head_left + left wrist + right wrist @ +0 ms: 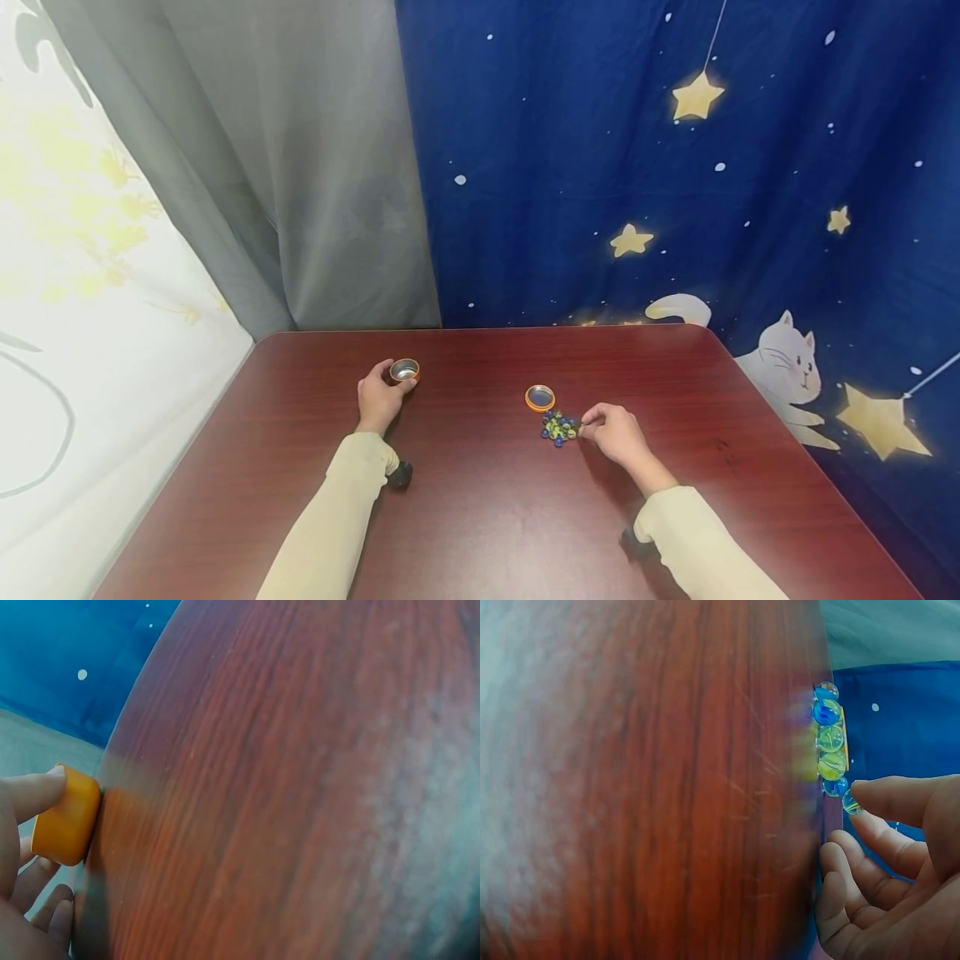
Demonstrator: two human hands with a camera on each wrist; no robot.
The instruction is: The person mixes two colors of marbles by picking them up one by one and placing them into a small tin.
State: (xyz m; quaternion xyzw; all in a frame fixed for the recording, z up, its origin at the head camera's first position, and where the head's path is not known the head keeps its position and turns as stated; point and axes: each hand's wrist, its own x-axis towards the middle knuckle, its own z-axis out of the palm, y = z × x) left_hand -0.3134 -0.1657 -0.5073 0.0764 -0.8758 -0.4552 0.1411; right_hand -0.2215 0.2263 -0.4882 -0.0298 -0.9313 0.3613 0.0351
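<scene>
A small round orange tin with a silvery inside stands upright on the table at the left. My left hand grips its side between thumb and fingers, and the tin's orange wall shows in the left wrist view. Farther right, a cluster of blue and yellow-green glass marbles lies on the tabletop. At the cluster's right edge, my right hand pinches one clear marble between thumb and forefinger. The orange-rimmed lid lies inside up just behind the marbles.
The dark red wooden table has rounded far corners. Behind it hang a grey curtain and a blue curtain with stars and a cat. A pale patterned cloth hangs on the left.
</scene>
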